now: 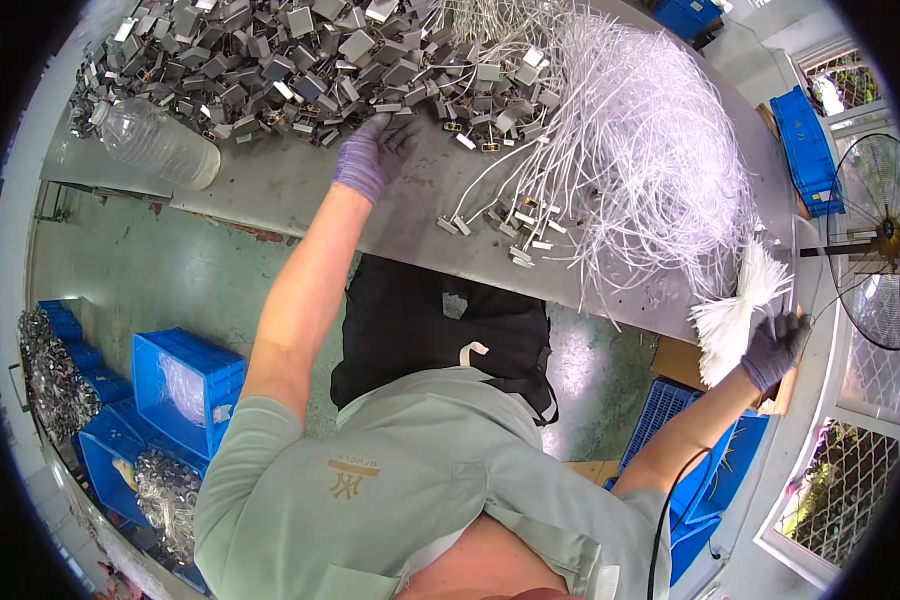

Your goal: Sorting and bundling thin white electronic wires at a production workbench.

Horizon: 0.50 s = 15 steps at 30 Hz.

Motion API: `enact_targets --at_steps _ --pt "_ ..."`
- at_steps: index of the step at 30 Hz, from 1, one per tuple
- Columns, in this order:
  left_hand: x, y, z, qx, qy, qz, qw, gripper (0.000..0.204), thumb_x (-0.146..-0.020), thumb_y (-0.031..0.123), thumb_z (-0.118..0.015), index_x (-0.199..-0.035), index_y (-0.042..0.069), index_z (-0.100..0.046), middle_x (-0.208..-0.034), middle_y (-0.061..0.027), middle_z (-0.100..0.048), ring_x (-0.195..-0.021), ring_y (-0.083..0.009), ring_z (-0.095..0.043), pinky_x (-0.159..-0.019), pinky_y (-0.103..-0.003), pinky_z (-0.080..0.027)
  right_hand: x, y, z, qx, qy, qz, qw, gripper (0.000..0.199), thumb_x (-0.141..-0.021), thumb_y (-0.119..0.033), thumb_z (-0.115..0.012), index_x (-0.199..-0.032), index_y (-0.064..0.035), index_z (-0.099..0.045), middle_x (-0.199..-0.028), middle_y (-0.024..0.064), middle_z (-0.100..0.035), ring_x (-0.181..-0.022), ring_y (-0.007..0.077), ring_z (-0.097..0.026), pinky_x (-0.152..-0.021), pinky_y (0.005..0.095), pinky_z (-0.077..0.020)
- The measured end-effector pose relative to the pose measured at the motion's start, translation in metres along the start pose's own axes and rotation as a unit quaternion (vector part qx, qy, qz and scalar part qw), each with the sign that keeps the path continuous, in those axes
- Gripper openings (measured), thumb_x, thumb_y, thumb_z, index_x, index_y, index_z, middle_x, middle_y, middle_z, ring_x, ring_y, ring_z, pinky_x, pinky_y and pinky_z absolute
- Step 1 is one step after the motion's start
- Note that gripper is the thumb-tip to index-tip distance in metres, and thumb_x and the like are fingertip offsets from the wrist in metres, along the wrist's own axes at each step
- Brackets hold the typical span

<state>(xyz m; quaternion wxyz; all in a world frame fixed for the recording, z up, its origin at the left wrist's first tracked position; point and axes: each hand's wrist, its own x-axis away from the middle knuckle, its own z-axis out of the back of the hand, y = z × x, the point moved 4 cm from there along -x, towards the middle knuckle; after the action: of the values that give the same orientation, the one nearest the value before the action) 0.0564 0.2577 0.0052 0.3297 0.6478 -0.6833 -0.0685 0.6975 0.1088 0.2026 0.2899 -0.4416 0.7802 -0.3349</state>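
Note:
My left hand (372,160), in a purple-grey knit glove, reaches to the near edge of a large heap of small grey metal box-shaped parts (270,70). Its fingers are apart and slightly bent beside the closest parts; nothing shows in them. At the table's right end my right hand (776,352), in a darker glove, is beside a fanned bundle of thin white strips (738,310). The right fingers look spread at the bundle's edge, their tips partly hard to make out. Between the hands spreads a big tangle of thin white wires (650,150), with several metal end pieces (525,230) near the front edge.
A clear plastic bottle (160,145) lies at the table's left. Blue crates (188,390) with parts and wire stand on the floor at left, and another blue crate (670,430) is below my right arm. A fan (875,240) stands at right by a blue bin (806,150).

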Motion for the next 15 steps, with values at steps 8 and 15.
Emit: enact_targets --at_steps 8,15 --pt "-0.001 0.004 0.017 0.074 -0.076 0.033 0.994 0.020 -0.087 0.018 -0.055 -0.099 0.004 -0.061 -0.096 -0.0101 -0.066 -0.089 -0.0250 -0.061 -0.079 -0.039 -0.050 0.052 0.206 -0.092 0.081 0.011 -0.242 0.967 0.036 -0.084 -0.029 -0.068 -0.109 -0.0058 -0.058 -0.079 0.0029 -0.061 -0.058 0.0121 -0.052 -0.047 0.0250 -0.0396" --pt "0.109 0.001 0.066 -0.186 -0.096 -0.090 0.974 0.017 -0.084 0.020 -0.057 -0.092 0.005 -0.059 -0.085 -0.0075 -0.060 -0.077 -0.0220 -0.056 -0.073 -0.037 -0.046 0.143 0.335 -0.228 0.177 -0.253 -0.392 0.867 0.037 -0.088 -0.029 -0.060 -0.108 0.0024 -0.056 -0.090 0.0126 -0.066 -0.062 0.0207 -0.064 -0.054 0.0267 -0.0484"
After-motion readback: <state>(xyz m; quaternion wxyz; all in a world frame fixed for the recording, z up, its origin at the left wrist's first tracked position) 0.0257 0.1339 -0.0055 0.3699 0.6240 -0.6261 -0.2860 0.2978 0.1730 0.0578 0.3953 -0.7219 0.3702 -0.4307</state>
